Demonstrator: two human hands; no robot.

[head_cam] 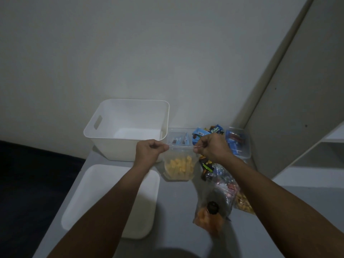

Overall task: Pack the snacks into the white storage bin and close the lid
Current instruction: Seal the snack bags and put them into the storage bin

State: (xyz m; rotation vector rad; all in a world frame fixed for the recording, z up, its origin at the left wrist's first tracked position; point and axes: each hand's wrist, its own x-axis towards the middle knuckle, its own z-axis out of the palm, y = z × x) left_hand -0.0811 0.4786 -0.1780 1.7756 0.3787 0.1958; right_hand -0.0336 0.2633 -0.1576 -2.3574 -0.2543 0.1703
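Observation:
A clear zip bag of yellow snacks (179,167) hangs upright over the grey table, just right of the white storage bin (111,146). My left hand (149,151) pinches the bag's top left corner and my right hand (210,146) pinches its top right corner, stretching the seal between them. The bin stands open with nothing visible inside. Its white lid (111,200) lies flat on the table in front of the bin, under my left forearm.
Two clear tubs (240,144) of blue-wrapped snacks sit behind and right of the bag. Loose packets (206,164) and bagged snacks (214,211) lie under my right forearm. A wall stands close behind; white shelving (316,164) is at the right. The table's left edge drops to dark floor.

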